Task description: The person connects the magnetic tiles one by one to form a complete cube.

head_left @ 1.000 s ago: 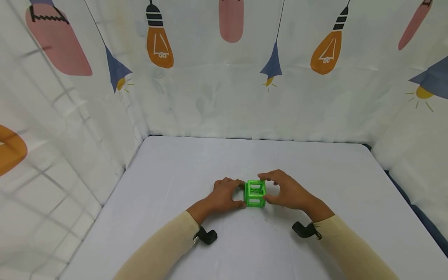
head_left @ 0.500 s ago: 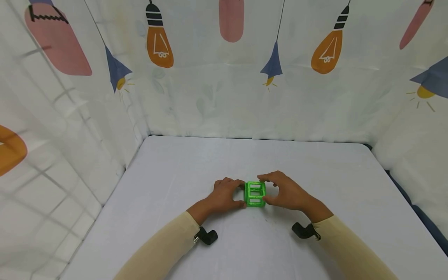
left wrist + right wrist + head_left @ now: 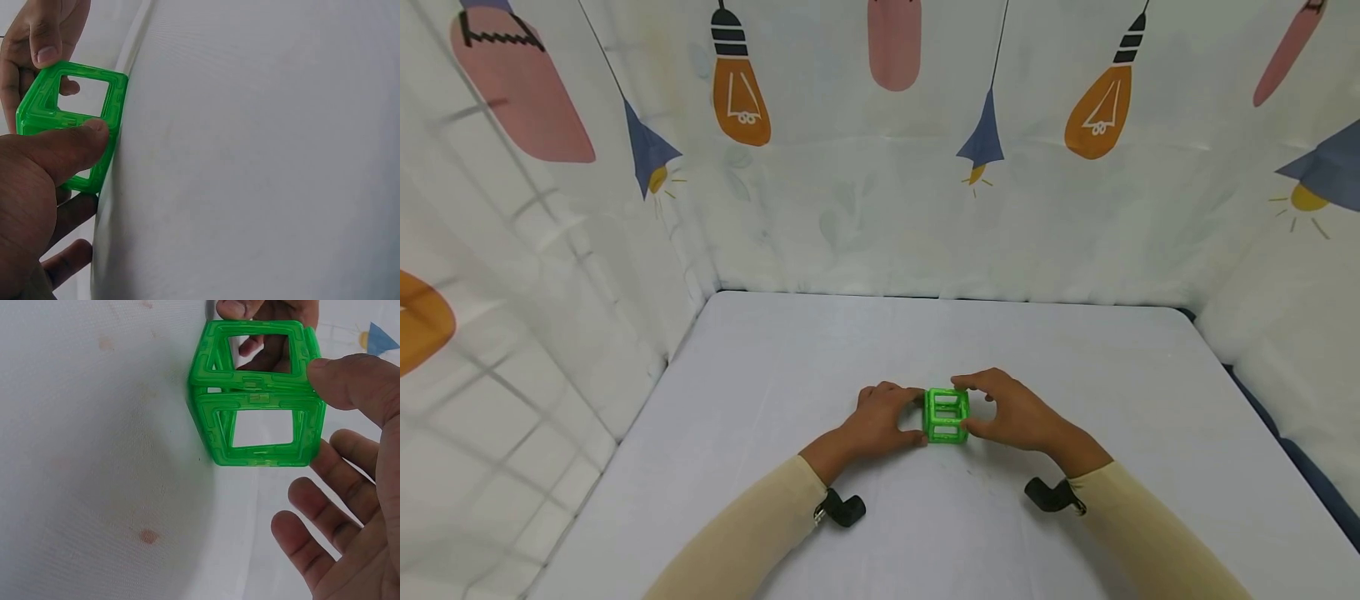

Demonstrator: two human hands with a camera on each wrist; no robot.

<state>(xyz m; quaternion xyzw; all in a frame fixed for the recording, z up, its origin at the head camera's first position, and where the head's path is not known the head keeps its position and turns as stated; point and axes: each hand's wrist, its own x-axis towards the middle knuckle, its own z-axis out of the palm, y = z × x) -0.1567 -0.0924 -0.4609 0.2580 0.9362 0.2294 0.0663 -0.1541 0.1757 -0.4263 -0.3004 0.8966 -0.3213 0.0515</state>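
A cube-like frame of translucent green magnetic tiles (image 3: 947, 422) sits near the middle of the white table, its square windows see-through. My left hand (image 3: 880, 419) grips it from the left, thumb on the near side and index finger on the far side. From the right, my right hand (image 3: 1018, 414) pinches it between thumb and index finger. In the left wrist view, the left thumb (image 3: 75, 150) lies across one face of the tiles (image 3: 117, 94). The right wrist view shows the right thumb (image 3: 344, 381) against an edge of the tiles (image 3: 265, 381), the other fingers spread below.
The white-covered table (image 3: 820, 333) stretches around both hands. Behind it hangs a white curtain (image 3: 865, 217) printed with bulbs and lamps, with more curtain along the sides. A black camera mount (image 3: 842, 508) sits on the left wrist, another mount (image 3: 1051, 495) on the right.
The green tile frame's far top edge has dropped very slightly. My right hand has shifted a little left with its fingers still on the tiles; the left hand stays nearly still.
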